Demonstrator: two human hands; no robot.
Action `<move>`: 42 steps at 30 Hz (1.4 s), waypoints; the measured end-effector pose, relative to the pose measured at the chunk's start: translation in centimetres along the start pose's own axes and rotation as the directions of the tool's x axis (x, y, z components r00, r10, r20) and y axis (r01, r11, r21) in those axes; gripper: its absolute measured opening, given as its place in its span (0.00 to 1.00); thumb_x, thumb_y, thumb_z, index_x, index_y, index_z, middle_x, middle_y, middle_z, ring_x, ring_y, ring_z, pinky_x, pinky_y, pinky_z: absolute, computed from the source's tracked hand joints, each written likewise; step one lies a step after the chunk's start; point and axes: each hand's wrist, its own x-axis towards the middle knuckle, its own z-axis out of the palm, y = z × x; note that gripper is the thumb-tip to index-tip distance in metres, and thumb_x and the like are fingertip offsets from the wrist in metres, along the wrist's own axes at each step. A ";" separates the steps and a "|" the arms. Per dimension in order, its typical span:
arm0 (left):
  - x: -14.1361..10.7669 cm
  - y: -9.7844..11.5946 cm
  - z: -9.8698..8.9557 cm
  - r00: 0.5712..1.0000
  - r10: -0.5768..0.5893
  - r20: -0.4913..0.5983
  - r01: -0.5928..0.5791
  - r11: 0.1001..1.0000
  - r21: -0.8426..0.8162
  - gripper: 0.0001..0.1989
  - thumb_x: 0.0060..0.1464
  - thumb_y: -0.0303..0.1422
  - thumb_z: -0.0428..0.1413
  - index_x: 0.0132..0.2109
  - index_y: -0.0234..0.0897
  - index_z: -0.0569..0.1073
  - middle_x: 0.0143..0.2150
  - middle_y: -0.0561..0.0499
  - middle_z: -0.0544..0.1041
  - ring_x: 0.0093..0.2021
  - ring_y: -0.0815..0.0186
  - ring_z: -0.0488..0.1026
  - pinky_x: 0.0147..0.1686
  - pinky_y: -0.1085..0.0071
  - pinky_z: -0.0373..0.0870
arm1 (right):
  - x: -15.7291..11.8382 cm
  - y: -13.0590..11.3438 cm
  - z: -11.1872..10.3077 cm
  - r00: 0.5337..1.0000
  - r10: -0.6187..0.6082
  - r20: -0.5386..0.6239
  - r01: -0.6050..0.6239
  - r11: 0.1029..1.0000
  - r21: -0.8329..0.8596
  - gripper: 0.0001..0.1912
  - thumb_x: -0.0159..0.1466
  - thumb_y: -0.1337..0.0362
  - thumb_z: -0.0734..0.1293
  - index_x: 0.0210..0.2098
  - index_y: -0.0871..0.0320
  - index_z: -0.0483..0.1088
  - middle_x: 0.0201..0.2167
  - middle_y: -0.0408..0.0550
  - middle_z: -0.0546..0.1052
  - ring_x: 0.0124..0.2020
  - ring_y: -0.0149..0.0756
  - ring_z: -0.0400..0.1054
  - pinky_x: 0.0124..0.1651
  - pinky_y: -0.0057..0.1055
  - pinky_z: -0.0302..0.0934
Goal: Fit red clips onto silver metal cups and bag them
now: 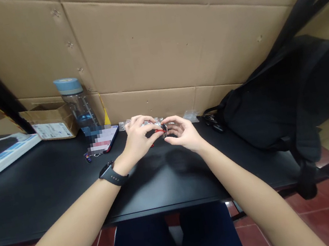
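Over the black table (151, 193), both hands meet around a small black item with a metal ring or wire (165, 130). My left hand (141, 135), with a dark watch on its wrist, pinches a small red piece (160, 130) against that item. My right hand (183, 133) curves round the item's right side, thumb below and fingers above; its fingertips are close to or on it, and the exact contact is too small to tell. Clear plastic bags (191, 115) lie behind the hands. Another bit of red (152, 145) shows under my left hand.
A phone (112, 137) with a charm, a blue-lidded bottle (81, 108), an open cardboard box (54, 122) and a white power strip (1, 158) stand to the left. Keys (215, 124) and a black backpack (268, 100) lie right. Cardboard walls the back.
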 end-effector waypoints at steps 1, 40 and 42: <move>0.0 0.1 0.0 1.000 0.005 -0.003 -0.005 1.000 0.001 0.06 0.61 0.41 0.62 0.40 0.48 0.83 0.51 0.49 0.78 0.57 0.53 0.66 0.57 0.52 0.58 | 0.0 0.0 0.0 1.000 0.004 0.001 -0.004 1.000 -0.001 0.27 0.52 0.61 0.79 0.50 0.51 0.72 0.53 0.49 0.75 0.52 0.40 0.73 0.53 0.36 0.70; 0.2 -0.7 -0.1 0.997 -0.048 0.064 0.053 0.995 -0.087 0.07 0.59 0.41 0.63 0.41 0.47 0.84 0.41 0.50 0.78 0.48 0.57 0.69 0.52 0.56 0.62 | 0.1 -0.3 -0.9 0.996 0.087 -0.014 -0.087 0.996 -0.026 0.29 0.51 0.60 0.80 0.50 0.51 0.72 0.54 0.49 0.74 0.50 0.41 0.74 0.53 0.38 0.72; 0.0 -1.3 0.4 0.977 -0.013 0.211 0.025 0.998 -0.054 0.05 0.59 0.40 0.63 0.40 0.48 0.83 0.42 0.50 0.79 0.49 0.56 0.68 0.54 0.55 0.59 | 0.2 -0.3 -1.5 0.994 0.093 -0.053 -0.096 0.993 -0.071 0.28 0.51 0.60 0.80 0.50 0.52 0.72 0.53 0.50 0.75 0.50 0.41 0.74 0.52 0.37 0.72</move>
